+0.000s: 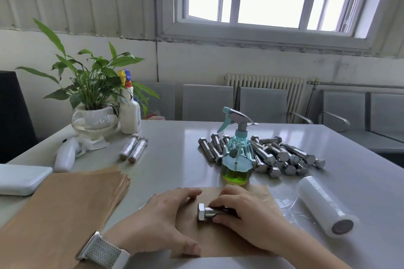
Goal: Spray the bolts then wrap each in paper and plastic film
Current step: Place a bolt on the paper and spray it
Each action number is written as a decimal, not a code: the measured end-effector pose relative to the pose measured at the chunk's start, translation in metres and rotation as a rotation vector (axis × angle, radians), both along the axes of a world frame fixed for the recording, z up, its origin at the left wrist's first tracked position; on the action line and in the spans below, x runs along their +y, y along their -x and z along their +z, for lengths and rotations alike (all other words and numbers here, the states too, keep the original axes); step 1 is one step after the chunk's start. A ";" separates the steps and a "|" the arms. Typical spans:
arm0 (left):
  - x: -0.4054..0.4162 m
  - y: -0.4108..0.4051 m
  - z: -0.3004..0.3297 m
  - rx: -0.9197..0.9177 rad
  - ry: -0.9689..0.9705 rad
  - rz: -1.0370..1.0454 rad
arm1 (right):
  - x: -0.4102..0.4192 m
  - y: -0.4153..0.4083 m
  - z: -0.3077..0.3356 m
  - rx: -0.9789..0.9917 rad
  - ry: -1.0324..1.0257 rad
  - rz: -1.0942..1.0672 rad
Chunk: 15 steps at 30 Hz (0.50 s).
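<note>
A steel hex bolt (204,214) lies on a brown paper sheet (218,240) at the table's near edge. My right hand (247,218) grips the bolt's shank, hiding most of it. My left hand (166,216) rests flat on the paper's left side, fingers spread. Behind them stands a teal spray bottle (237,153) with yellow-green liquid. A pile of several bare bolts (277,157) lies behind and right of the bottle. A roll of plastic film (323,205) lies at the right, with a loose film sheet (290,209) under the paper. Two wrapped bolts (134,149) lie at the left.
A stack of brown paper sheets (65,207) covers the near left. A white box (21,179), a white handheld device (65,157), a potted plant in a glass bowl (94,120) and a white spray bottle (130,113) stand at the far left. Metal chairs (262,102) line the wall.
</note>
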State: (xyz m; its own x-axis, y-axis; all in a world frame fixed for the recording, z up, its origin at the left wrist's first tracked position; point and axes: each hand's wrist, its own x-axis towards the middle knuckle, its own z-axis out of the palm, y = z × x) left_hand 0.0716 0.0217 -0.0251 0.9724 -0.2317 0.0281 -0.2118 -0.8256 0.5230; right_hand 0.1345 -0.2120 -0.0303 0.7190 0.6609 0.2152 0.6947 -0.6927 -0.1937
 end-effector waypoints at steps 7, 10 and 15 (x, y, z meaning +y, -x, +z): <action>0.000 0.000 0.000 0.005 -0.004 -0.003 | 0.002 0.000 -0.002 -0.018 -0.055 0.044; -0.001 0.000 0.001 0.002 -0.012 -0.010 | 0.004 0.000 0.000 0.010 -0.113 0.074; 0.000 -0.001 -0.001 -0.008 -0.019 -0.010 | 0.002 0.001 0.001 0.036 -0.094 0.043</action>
